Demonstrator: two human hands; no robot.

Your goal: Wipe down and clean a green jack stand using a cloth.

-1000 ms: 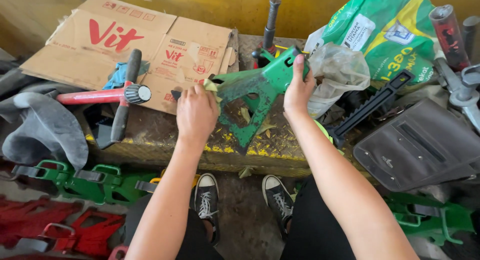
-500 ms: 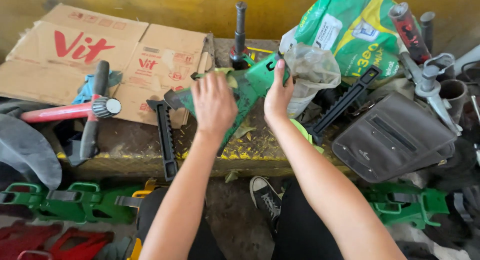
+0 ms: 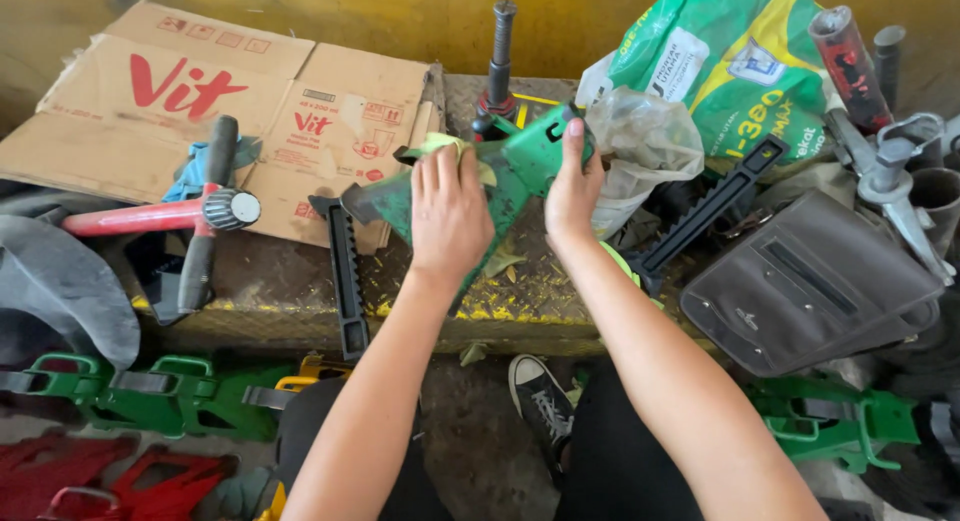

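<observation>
Flat brown cardboard box (image 3: 200,111) w/ red print, top left; green-yellow sack (image 3: 740,71) top right.

Yellow wall (image 3: 300,11), worn yellow-edged bench (image 3: 290,311), grimy floor (image 3: 480,451)

Bench top, near edge: bare yellow-flecked strip (image 3: 520,306) below the hands, open to approach from the near side.
Left: black toothed bar (image 3: 345,281) lying near to far; red-handled tool (image 3: 150,219) crossed by a black grip; flattened brown cardboard (image 3: 330,131) beyond.
Far: upright black threaded rod (image 3: 497,56).
Right: clear crumpled plastic bag (image 3: 645,146), second black toothed bar (image 3: 712,211), dark grey pouch (image 3: 810,286) crowding passage.
</observation>
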